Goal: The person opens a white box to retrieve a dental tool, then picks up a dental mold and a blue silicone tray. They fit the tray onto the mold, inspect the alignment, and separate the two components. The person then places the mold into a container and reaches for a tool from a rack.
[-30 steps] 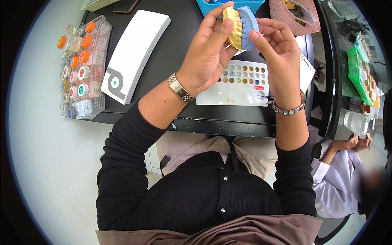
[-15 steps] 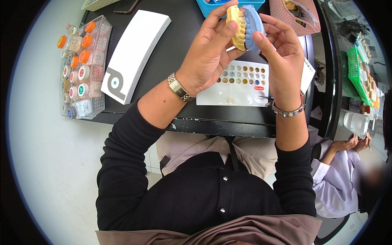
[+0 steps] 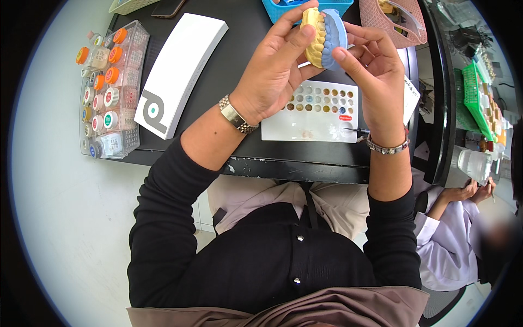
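Up over the far part of the black table, my left hand [image 3: 283,62] grips a yellow dental cast [image 3: 314,41], its thumb pressed on the near face. My right hand [image 3: 378,76] holds a blue dental cast [image 3: 333,38] between thumb and fingers. The two casts are pressed together along their rows of teeth, standing side by side with the yellow one to the left. Below them on the table lies a white palette [image 3: 305,125] with rows of small wells holding brown, grey and blue colours. A thin dark brush tip [image 3: 354,129] reaches over its right end.
At the left stands a clear rack [image 3: 128,87] of bottles with orange, white and green caps. Beside it lies a long white box [image 3: 185,71]. Blue [image 3: 278,10] and pink [image 3: 403,35] baskets stand at the back. At the right, a person in a pale sleeve [image 3: 449,240] sits nearby.
Both hands have shifted slightly, and the blue cast has turned and moved a little left against the yellow one. Both casts are still held.
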`<state>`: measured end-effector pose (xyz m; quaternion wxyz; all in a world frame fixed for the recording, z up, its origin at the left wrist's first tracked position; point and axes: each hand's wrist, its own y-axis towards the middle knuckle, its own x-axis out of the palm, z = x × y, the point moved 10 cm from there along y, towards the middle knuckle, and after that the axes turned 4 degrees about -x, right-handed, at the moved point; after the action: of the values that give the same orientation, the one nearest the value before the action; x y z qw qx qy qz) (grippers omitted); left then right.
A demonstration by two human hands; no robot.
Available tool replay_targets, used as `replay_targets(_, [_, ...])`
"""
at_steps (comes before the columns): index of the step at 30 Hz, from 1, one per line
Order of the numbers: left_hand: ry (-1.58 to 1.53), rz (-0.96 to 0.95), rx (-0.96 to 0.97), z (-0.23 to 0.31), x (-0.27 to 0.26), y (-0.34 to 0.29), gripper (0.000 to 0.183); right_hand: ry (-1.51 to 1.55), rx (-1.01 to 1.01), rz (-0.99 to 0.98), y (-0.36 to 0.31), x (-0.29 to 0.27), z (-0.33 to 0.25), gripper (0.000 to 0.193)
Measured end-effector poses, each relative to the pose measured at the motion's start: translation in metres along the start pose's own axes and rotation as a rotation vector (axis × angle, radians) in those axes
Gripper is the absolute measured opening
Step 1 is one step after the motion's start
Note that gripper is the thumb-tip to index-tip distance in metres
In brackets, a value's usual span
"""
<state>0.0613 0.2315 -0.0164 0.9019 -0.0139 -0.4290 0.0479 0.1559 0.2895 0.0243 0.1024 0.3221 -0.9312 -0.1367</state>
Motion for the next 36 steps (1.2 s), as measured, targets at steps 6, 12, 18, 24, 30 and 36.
replay_targets(6, [0.120,0.063,0.047,0.002,-0.008,0.005,0.058,-0.040,0.024,0.009,-0.003,0.001,0.006,0.042])
replay_targets(12, [0.447,0.033,0.062,0.015,-0.014,0.006,0.056,-0.014,0.079,0.003,-0.008,0.008,0.010,0.055])
replay_targets(18, [0.555,0.026,0.163,0.028,-0.014,0.008,0.053,0.021,0.177,-0.031,-0.010,0.015,0.021,0.059])
replay_targets(24, [0.488,0.053,0.125,0.024,-0.014,0.005,0.035,0.051,0.221,-0.002,-0.014,0.014,0.028,0.057])
replay_targets(30, [0.590,-0.037,0.228,0.024,-0.006,0.007,0.044,0.148,0.264,0.048,-0.018,0.010,0.035,0.054])
replay_targets(36, [0.785,-0.077,0.222,0.029,0.020,-0.004,0.073,0.233,0.243,0.103,-0.016,0.007,0.030,0.054])
